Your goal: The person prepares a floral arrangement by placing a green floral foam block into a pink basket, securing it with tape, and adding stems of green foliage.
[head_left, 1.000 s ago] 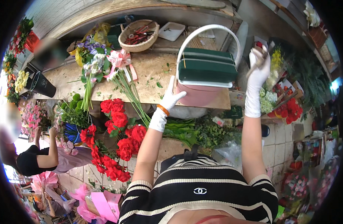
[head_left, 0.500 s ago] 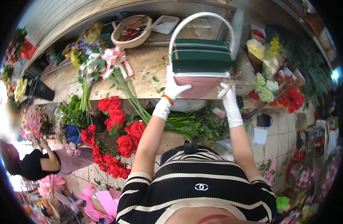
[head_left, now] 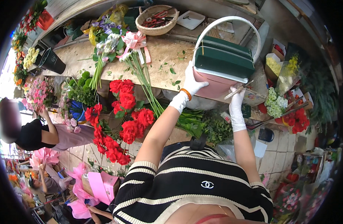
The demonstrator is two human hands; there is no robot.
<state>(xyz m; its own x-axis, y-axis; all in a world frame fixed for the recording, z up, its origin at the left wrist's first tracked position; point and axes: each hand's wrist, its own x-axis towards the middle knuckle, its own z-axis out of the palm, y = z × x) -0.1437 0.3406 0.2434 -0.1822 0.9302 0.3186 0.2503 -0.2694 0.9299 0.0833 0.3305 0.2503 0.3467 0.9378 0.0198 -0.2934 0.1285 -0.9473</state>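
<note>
A pink flower basket [head_left: 212,85] with a white rim and an arched white handle [head_left: 256,34] stands at the bench's front edge. Blocks of dark green floral foam [head_left: 225,58] fill it and rise above the rim. My left hand [head_left: 195,83], in a white glove, grips the basket's left side, thumb across the front. Just off the basket's front right corner, my gloved right hand [head_left: 237,100] is closed around a thin, pale stick-like tool [head_left: 231,94]; its exact kind is unclear.
On the wooden bench [head_left: 162,56] lie leaf scraps and a ribboned bouquet [head_left: 136,43]. Behind are a wicker basket of scissors [head_left: 157,23] and a white tray [head_left: 191,19]. Red roses [head_left: 132,123] stand at front left, hydrangeas [head_left: 275,101] at right. Another person [head_left: 37,134] handles flowers at left.
The view has turned, so the bench and basket appear farther right and tilted. My left hand still grips the basket; my right hand still holds the pale tool near its corner.
</note>
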